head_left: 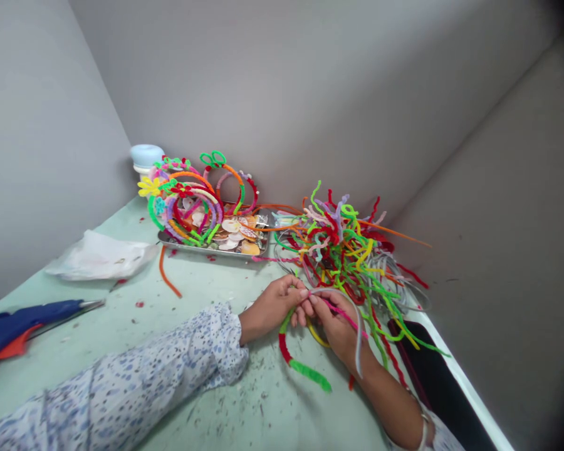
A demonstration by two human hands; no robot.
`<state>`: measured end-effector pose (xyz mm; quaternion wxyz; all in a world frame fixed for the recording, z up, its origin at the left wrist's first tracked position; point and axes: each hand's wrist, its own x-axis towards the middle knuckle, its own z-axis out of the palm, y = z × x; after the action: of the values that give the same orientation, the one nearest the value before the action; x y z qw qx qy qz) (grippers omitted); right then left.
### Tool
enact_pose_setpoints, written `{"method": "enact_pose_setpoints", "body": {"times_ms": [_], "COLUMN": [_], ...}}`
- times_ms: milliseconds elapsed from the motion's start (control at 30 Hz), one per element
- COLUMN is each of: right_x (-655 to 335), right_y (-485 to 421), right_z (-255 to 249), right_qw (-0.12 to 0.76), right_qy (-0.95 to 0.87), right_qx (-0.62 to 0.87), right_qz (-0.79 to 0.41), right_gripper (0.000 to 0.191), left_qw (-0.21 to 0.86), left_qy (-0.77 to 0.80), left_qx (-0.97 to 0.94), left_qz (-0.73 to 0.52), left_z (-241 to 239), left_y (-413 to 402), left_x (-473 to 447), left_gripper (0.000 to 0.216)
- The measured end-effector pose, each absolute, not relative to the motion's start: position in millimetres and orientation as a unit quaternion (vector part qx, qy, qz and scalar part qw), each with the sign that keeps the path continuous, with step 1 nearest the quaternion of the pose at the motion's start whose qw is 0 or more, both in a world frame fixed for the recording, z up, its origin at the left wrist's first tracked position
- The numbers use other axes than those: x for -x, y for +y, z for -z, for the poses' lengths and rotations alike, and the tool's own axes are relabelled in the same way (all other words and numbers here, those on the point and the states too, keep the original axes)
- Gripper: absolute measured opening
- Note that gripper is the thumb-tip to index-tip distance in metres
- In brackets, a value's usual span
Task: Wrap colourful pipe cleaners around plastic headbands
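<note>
Both hands meet over the table around a headband (pixel 358 351), a bare grey band on its right side and wrapped in green and red pipe cleaner (pixel 305 369) on its left. My left hand (pixel 278 305) pinches the band between thumb and fingers at the wrapped part. Opposite it, my right hand (pixel 333 322) is closed with its thumb near the left fingertips, a pink pipe cleaner (pixel 343 314) running across it. Something yellow (pixel 318 336) curves below the fingers. The exact contact point is partly hidden by the fingers.
Loose colourful pipe cleaners (pixel 357 250) heap behind my right hand. A metal tray (pixel 216 252) holds paper cutouts and several decorated headbands (pixel 188 207). Leftward are a white plastic bag (pixel 106 255) and blue glue gun (pixel 42 316). A dark phone-like object (pixel 439 382) lies along the right edge.
</note>
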<state>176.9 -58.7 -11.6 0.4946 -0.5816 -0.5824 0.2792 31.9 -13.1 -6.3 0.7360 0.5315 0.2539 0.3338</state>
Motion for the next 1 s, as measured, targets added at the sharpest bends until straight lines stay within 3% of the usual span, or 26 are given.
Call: {"method": "enact_pose_setpoints", "body": {"times_ms": [433,1000], "right_x": [-176.8,-181.0], "right_y": [-62.1,-65.9], "right_z": [6.9,10.9], "right_qw": [0.489,0.448], "right_qy": [-0.580,-0.648], "right_qx": [0.565,0.551], "right_qz": [-0.326,-0.276], "right_gripper": [0.017,0.018], "left_qw": [0.770,0.832], "left_qy": [0.232,0.215], "left_qx": [-0.509,-0.461], "left_qz": [-0.306,-0.222], "left_z": [6.3,6.4], "left_y": [-9.5,-2.4], "left_x": [-28.9,-18.0], "left_gripper": [0.034,0.024]}}
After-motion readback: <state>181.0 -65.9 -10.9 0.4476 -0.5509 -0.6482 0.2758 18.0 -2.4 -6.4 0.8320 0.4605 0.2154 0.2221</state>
